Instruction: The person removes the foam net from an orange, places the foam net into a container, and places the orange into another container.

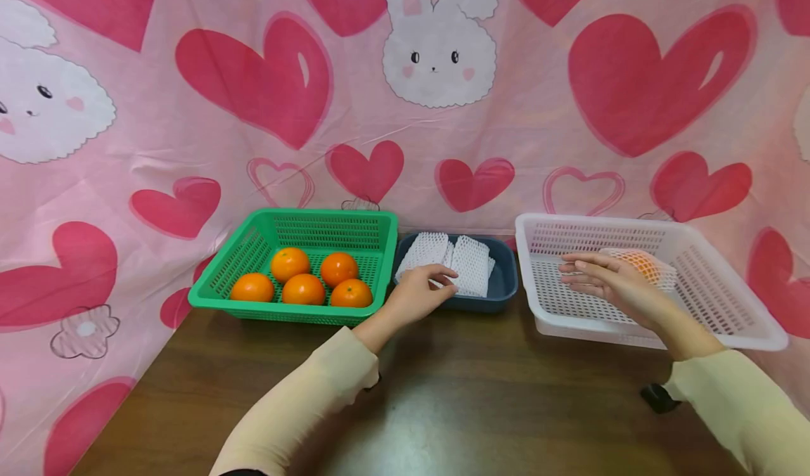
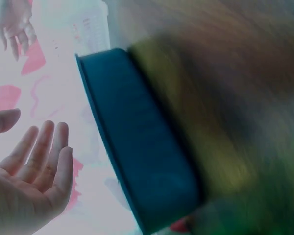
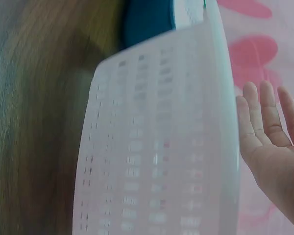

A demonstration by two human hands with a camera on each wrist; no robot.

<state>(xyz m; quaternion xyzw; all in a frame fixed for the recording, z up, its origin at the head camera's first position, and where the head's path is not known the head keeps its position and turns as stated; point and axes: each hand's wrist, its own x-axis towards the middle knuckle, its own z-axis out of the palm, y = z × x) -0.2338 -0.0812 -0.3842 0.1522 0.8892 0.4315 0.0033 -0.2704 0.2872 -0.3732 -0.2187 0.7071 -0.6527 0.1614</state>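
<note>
My left hand (image 1: 419, 294) is over the front left of a dark blue-grey bin (image 1: 503, 279), fingers loosely bent and nothing in them. White foam net sleeves (image 1: 471, 265) lie in that bin, close by the fingertips. In the left wrist view the palm and relaxed fingers (image 2: 41, 156) show beside the bin's side. My right hand (image 1: 616, 286) hovers over the white basket (image 1: 538, 314) with its fingers extended and holds nothing. Just behind it an orange in a foam net (image 1: 648, 268) lies in the basket, partly covered by the hand.
A green basket (image 1: 209, 297) with several bare oranges (image 1: 304, 290) stands at the left. All three containers line the back of the brown wooden table (image 1: 455, 406), against a pink cloth (image 1: 354, 110) printed with hearts and rabbits.
</note>
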